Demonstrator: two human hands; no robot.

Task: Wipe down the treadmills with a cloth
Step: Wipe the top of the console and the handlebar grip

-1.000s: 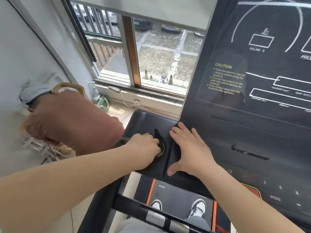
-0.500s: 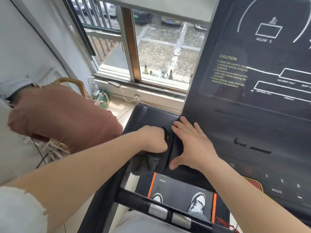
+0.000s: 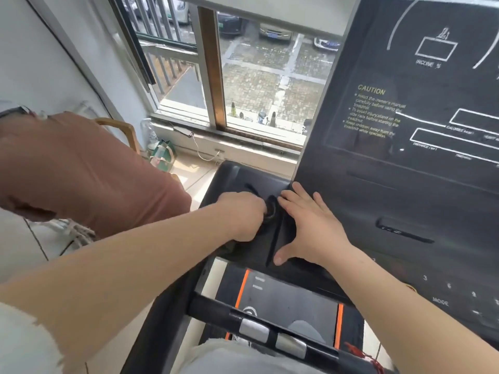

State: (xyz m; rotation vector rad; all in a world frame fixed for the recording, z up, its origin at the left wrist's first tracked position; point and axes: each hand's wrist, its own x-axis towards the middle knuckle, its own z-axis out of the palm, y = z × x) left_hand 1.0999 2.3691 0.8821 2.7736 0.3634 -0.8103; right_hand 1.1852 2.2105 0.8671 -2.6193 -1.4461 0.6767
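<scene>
The black treadmill console (image 3: 405,190) fills the right side, with a recessed side tray (image 3: 232,176) at its left. My left hand (image 3: 243,214) is curled into a fist inside that tray and grips a dark cloth (image 3: 229,246). Only a small bit of the cloth shows under the hand. My right hand (image 3: 310,228) lies flat with fingers spread on the console's left edge, right beside the left hand. Below them are the handlebar (image 3: 272,333) with silver grip plates and the grey belt (image 3: 291,298).
A brown cushion (image 3: 81,171) on a wooden chair (image 3: 127,130) stands close on the left. Behind the tray are a window (image 3: 256,76), its sill and a white cable (image 3: 205,155). A green bag (image 3: 162,155) sits on the floor by the wall.
My left hand has slid forward within the tray, and the cloth that hung below it is now almost fully covered. My right hand has stayed flat in the same spot.
</scene>
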